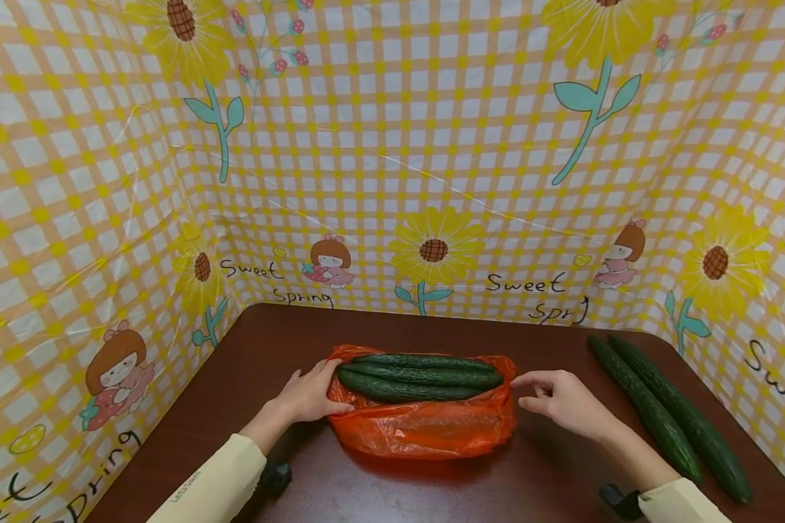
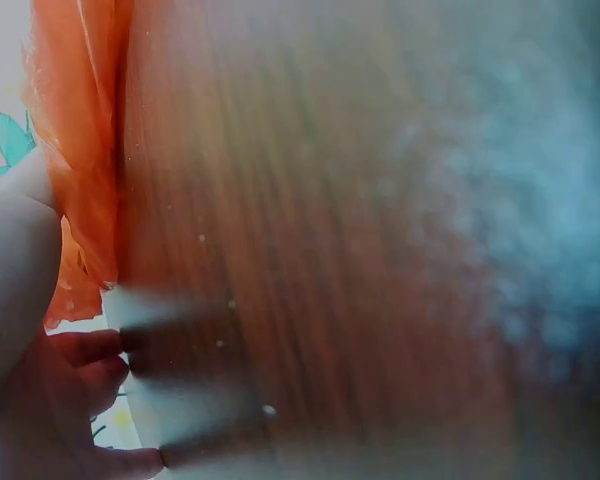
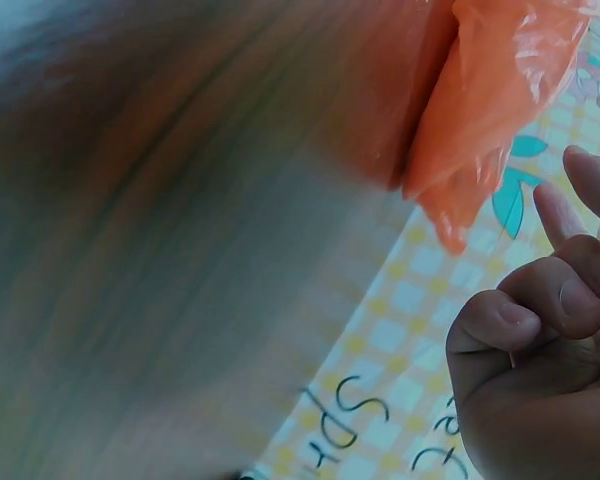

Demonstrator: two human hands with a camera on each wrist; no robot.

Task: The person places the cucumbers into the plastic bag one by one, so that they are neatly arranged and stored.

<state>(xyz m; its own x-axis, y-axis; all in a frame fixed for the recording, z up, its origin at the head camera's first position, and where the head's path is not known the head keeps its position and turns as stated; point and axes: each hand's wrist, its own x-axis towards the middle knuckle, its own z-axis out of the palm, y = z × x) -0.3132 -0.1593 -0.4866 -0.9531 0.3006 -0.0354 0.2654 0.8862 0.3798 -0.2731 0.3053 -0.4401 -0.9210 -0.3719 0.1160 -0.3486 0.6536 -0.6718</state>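
Note:
In the head view several dark green cucumbers (image 1: 419,376) lie side by side in an orange plastic bag (image 1: 425,432), its mouth folded down around them. My left hand (image 1: 310,392) rests against the bag's left end, thumb over the front edge and index finger along the rim. The left wrist view shows other fingers (image 2: 100,385) reaching down beside the orange film. Just off the bag's right end is my right hand (image 1: 565,399), index finger pointing at it, nothing in the grasp. In the right wrist view its remaining fingers (image 3: 555,300) are bent toward the palm.
Two more cucumbers (image 1: 654,407) lie at the right side of the brown table (image 1: 288,334). A checked, flower-printed cloth (image 1: 392,167) stands around the back and sides. Dark wrist devices (image 1: 276,478) sit below both forearms.

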